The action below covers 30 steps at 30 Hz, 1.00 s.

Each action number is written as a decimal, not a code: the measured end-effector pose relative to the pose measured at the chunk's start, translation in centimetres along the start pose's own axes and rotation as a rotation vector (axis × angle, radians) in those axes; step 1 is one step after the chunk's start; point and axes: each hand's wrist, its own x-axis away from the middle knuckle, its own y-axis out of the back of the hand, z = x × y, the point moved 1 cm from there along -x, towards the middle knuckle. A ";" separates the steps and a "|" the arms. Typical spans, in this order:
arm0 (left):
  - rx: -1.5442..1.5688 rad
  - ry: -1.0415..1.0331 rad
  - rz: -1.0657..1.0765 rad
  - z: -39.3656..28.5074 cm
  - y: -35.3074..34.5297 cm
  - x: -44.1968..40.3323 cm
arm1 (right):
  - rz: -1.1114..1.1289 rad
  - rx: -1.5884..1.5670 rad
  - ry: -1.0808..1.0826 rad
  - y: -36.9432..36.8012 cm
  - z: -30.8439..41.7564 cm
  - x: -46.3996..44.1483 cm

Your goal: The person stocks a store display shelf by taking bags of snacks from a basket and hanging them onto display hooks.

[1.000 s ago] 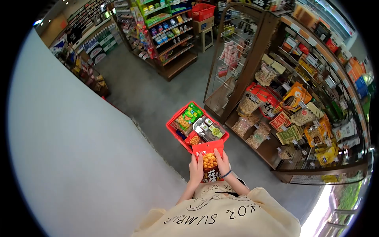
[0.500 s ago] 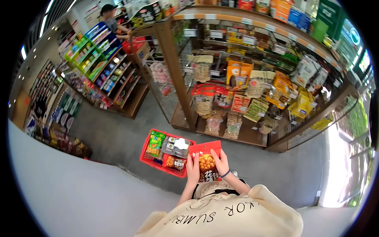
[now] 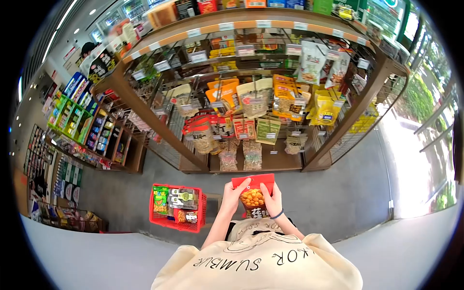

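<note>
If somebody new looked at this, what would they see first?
Probably the red snack bag with golden balls on it, held between the left hand and the right hand, right in front of the person. Next might be the bright red basket off to the left, with a green bag inside. Straight ahead stands a big curvy-looking rack full of colourful bags.

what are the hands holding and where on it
A red snack bag, held near its top: left hand at one side edge, right hand at the other.
</note>
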 end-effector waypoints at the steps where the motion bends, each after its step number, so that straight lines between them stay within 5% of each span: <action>1: -0.035 0.014 0.036 0.4 -1.0 -0.4 | -0.038 0.018 0.040 1.1 0.4 -0.2; 13: -0.160 -0.039 0.242 1.1 -11.5 -1.2 | -0.078 0.315 0.192 10.7 4.3 -2.1; 22: -0.220 -0.246 0.255 -1.3 -12.9 -2.9 | -0.067 0.197 0.239 9.7 6.5 -4.8; 30: -0.088 -0.194 0.262 -5.3 -13.7 -8.4 | -0.054 0.204 0.251 7.7 8.8 -11.8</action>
